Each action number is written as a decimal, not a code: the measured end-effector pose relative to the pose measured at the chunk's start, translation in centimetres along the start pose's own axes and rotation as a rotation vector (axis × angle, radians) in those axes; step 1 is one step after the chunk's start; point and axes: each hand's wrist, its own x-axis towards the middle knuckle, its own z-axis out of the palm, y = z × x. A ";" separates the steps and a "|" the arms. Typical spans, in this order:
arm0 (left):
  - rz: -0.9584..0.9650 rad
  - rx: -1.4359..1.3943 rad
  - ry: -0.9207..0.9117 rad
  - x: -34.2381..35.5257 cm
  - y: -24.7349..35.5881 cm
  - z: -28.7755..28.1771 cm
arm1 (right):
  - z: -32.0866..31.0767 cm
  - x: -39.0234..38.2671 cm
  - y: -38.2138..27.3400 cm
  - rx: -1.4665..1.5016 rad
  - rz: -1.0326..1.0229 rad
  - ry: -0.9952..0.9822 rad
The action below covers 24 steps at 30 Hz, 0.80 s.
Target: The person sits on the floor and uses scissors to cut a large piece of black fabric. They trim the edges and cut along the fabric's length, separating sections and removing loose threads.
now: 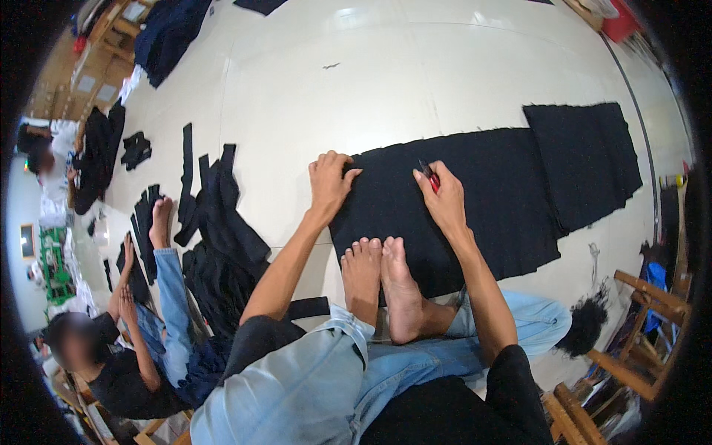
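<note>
A wide piece of black fabric (489,193) lies on the floor in front of my bare feet, with several layers showing at its stepped lower right edge. Resting at its upper left corner is my left hand (330,184), thumb on the cloth and apart from the other fingers. My right hand (445,199) is over the middle of the fabric, closed around a small red-and-black hand tool (434,180). The tool's dark, narrow tip points up and left; its exact kind is too small to make out. My feet (382,285) touch the fabric's near edge.
Black cloth strips and pieces (215,200) lie in a heap to the left. Beside them sits another person (111,363) with legs stretched out. A folded black panel (582,167) lies at the fabric's right end. Wooden frames (645,326) stand at the lower right.
</note>
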 end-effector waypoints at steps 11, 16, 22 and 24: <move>0.011 -0.221 0.207 -0.9 -3.9 -1.0 | 7.5 2.7 -2.5 0.142 0.172 -0.170; 0.454 -0.359 0.138 -3.2 -3.0 -1.4 | 8.6 2.1 -3.5 0.244 0.184 -0.162; 0.222 -0.452 0.232 -5.6 -1.7 -1.6 | 10.7 3.1 -6.5 0.676 0.506 -0.331; -0.076 -0.293 0.250 -3.0 -1.9 -2.3 | 12.0 3.5 -5.9 0.821 0.601 -0.385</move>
